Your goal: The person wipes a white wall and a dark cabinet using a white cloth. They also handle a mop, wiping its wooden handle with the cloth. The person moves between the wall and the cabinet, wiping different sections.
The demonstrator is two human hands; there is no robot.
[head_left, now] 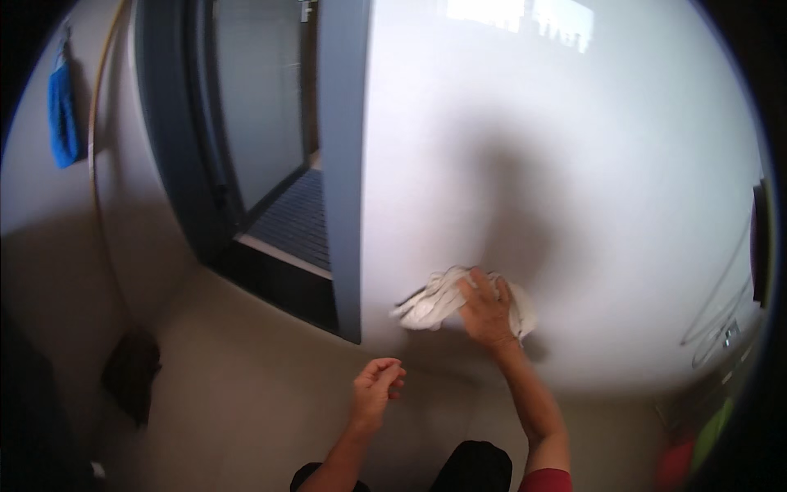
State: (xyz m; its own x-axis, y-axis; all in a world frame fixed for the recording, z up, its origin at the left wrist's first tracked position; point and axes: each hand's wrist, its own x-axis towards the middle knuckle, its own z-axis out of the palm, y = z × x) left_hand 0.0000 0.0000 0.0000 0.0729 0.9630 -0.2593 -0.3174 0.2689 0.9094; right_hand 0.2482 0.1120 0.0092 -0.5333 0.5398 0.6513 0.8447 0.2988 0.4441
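Observation:
My right hand point(487, 313) presses a crumpled white cloth point(436, 302) with dark edging against the lower part of a smooth white wall point(631, 189). The cloth bunches out on both sides of the hand, and its left end hangs a little lower. My left hand point(377, 389) is held in the air, lower and to the left of the cloth. Its fingers are loosely curled with the thumb over them, and I see nothing in them.
Left of the wall is a grey-framed doorway point(342, 180) with a dark sill and a blue-grey mat point(299, 217). A broom point(134, 373) leans in the left corner near a hanging blue cloth point(62, 115). Cables point(709, 340) and red and green items point(676, 463) are at right.

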